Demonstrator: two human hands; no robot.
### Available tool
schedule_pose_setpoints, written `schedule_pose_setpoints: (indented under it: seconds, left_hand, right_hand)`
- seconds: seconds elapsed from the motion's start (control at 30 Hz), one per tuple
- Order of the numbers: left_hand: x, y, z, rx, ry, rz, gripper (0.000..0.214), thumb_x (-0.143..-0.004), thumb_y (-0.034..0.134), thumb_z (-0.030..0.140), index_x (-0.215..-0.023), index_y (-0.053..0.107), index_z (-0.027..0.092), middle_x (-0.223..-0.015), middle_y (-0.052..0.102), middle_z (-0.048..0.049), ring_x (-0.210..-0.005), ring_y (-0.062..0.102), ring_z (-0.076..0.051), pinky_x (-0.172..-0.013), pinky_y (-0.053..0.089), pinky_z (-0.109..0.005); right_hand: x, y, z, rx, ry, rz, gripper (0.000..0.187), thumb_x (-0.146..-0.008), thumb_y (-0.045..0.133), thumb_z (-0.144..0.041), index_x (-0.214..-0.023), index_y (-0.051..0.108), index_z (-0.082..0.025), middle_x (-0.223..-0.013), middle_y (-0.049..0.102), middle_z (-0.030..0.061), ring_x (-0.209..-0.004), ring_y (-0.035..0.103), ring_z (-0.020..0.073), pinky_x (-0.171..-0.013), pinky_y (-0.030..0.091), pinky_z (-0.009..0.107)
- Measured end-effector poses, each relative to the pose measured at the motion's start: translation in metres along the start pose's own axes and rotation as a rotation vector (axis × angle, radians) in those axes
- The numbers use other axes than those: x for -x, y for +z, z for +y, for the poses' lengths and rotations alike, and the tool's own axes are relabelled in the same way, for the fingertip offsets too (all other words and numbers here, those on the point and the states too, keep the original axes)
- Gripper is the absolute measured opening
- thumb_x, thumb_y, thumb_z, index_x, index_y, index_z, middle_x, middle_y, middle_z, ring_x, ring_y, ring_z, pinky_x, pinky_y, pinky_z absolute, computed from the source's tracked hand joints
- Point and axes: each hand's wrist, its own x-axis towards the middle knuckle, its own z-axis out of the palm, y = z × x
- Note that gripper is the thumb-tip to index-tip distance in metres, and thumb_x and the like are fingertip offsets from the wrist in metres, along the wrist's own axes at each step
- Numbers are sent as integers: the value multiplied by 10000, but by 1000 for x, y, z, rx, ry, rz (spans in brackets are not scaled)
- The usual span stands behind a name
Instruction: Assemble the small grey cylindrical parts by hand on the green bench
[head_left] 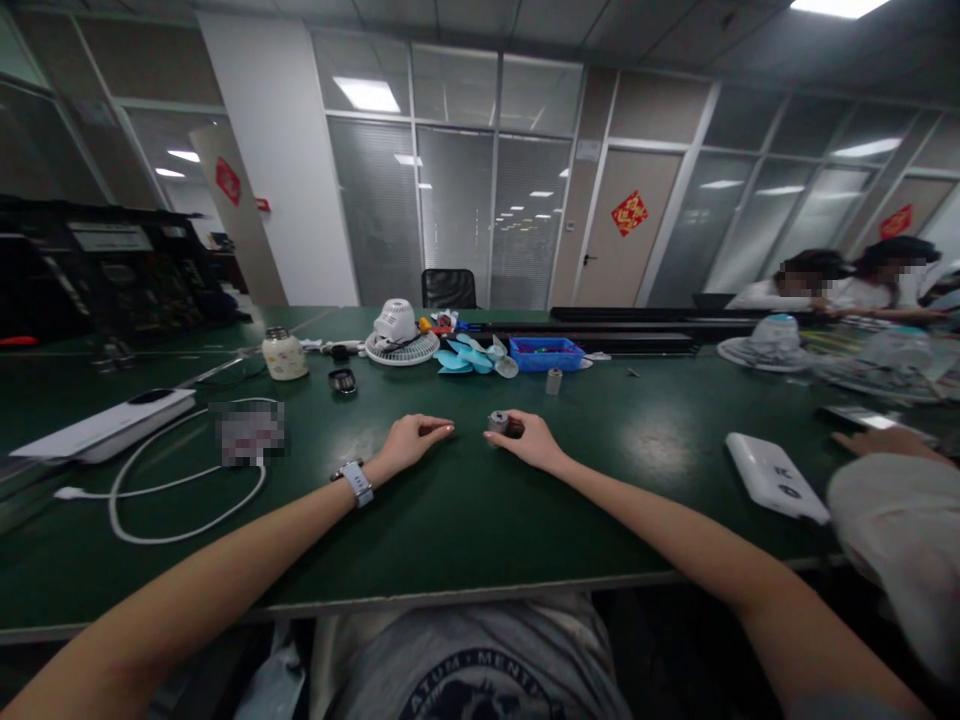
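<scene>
My right hand (531, 440) has its thumb and fingers around a small grey metal cylinder (496, 422), upright just over or on the green table. To its left, my left hand (411, 442) is closed in a pinch, thumb against fingertips. Whatever it may hold is too small to make out. A gap of bare table separates the two hands. Beyond the right hand stands a similar grey metal cylinder (553, 381). Light-blue fan blades (465, 357) lie behind the hands, beside a blue basket (546, 355) with small parts in it.
A white fan body with its grille (401, 345), a patterned bottle (284, 355) and a dark round item (342, 381) stand to the left. A white cable (120, 500) loops nearer me. Right of my arm lies a white device (774, 478), beside another person's sleeve (900, 540).
</scene>
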Motion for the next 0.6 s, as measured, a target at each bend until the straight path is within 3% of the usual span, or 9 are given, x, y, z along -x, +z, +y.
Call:
schedule_pose_setpoints:
  seconds: [0.07, 0.17, 0.27, 0.37, 0.5, 0.6]
  left_hand:
    - [1, -1, 0, 27, -60, 70, 542, -848, 434, 587, -1144, 686, 210, -916, 737, -53, -810, 657, -228, -708, 473, -311]
    - [1, 0, -4, 77, -119, 165, 567, -870, 376, 570, -1170, 648, 173, -862, 716, -60, -793, 655, -219, -685, 470, -303]
    - [0, 2, -8, 148, -129, 179, 511, -864, 393, 528, -1123, 644, 166, -833, 699, -55, -793, 654, -207, -702, 477, -296]
    - [-1, 4, -7, 218, -125, 174, 450, -849, 413, 482, -1049, 652, 158, -808, 684, -54, -771, 648, -196, -710, 485, -289]
    - [-1, 5, -3, 269, -157, 191, 396, -829, 424, 418, -1022, 646, 152, -800, 678, -57, -758, 642, -191, -705, 490, -286]
    - [0, 5, -2, 295, -180, 214, 367, -816, 415, 371, -1014, 639, 158, -800, 681, -54, -738, 639, -187, -701, 491, -291]
  right_hand:
    - [-6, -12, 11, -45, 12, 44, 404, -715, 745, -400, -1031, 679, -157, -1000, 724, 81, -885, 681, 198, -832, 543, 339]
    - [-20, -47, 40, -7, 63, 212, 398, -724, 717, -444, -987, 687, -145, -945, 732, 87, -820, 684, 203, -770, 548, 329]
    - [-32, -89, 75, 250, 163, 410, 370, -731, 686, -477, -916, 698, -157, -847, 731, 73, -748, 672, 209, -719, 528, 323]
    - [-36, -118, 105, 456, 289, 458, 334, -733, 677, -469, -889, 705, -175, -813, 724, 67, -730, 660, 209, -701, 504, 309]
    - [-36, -127, 121, 495, 361, 413, 371, -751, 654, -486, -955, 698, -179, -876, 721, 79, -798, 659, 226, -733, 490, 323]
    - [-34, -118, 106, 550, 347, 517, 599, -708, 704, -455, -1218, 588, -164, -1101, 680, 128, -1007, 622, 282, -870, 459, 408]
